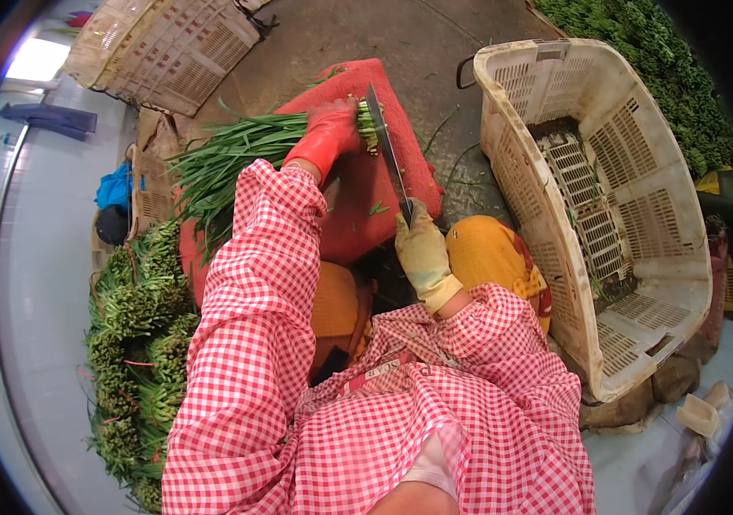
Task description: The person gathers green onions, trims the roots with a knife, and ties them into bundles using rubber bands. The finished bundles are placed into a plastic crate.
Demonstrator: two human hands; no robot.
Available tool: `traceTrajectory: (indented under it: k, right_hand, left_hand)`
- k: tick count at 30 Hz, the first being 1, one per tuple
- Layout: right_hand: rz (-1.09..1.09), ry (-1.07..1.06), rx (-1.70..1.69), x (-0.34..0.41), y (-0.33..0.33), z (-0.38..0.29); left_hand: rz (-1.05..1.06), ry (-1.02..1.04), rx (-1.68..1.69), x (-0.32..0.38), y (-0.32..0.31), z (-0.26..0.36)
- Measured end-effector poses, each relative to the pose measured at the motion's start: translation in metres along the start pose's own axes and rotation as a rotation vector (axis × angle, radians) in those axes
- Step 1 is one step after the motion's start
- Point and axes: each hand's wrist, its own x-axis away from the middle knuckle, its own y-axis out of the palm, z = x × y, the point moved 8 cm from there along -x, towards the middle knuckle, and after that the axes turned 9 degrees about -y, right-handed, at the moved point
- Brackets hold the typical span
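My left hand (331, 132), in a red rubber glove, presses down on a bunch of long green garlic chives (237, 151). Their pale cut ends (367, 125) stick out to the right of the glove. In a yellowish glove, my right hand (423, 248) grips the dark handle of a long-bladed knife (390, 151). The blade stands right beside the stem ends; whether it touches them I cannot tell. Beneath the bunch lies a red cloth-like covered block (398, 187), with small green clippings scattered on it.
To the right stands a large white plastic crate (524, 193) with dirt and scraps inside. Another crate (173, 55) is at the upper left. Bundles of tied greens (141, 309) are stacked at my left. A mass of leafy greens (650, 71) lies at the upper right.
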Motion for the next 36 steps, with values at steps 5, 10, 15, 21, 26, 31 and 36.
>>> traceTrajectory:
  k: [5, 10, 15, 21, 26, 31, 36]
  right_hand:
    - [-0.130, 0.126, 0.072, -0.026, 0.005, -0.016]
    - [-0.048, 0.024, 0.052, -0.058, 0.012, -0.027]
    - [-0.152, 0.135, 0.052, -0.055, 0.017, -0.018]
    - [-0.177, 0.141, 0.065, -0.084, 0.026, -0.018]
    - [-0.193, 0.192, 0.067, -0.093, 0.045, -0.002]
    - [-0.278, 0.120, 0.134, -0.120, 0.055, 0.002]
    - [-0.059, -0.202, -0.043, -0.106, 0.051, -0.039]
  left_hand:
    - [0.028, -0.006, 0.017, 0.001, -0.001, 0.001]
    - [0.056, -0.026, 0.069, 0.001, 0.001, -0.002]
    - [0.134, 0.008, 0.029, 0.003, 0.001, -0.001]
    - [0.215, 0.005, 0.071, 0.007, 0.003, -0.002]
    - [0.242, 0.017, 0.114, 0.015, -0.001, -0.001]
    - [0.416, 0.082, 0.365, 0.056, -0.033, -0.024]
    - [0.717, 0.044, 0.484, 0.128, -0.063, -0.071]
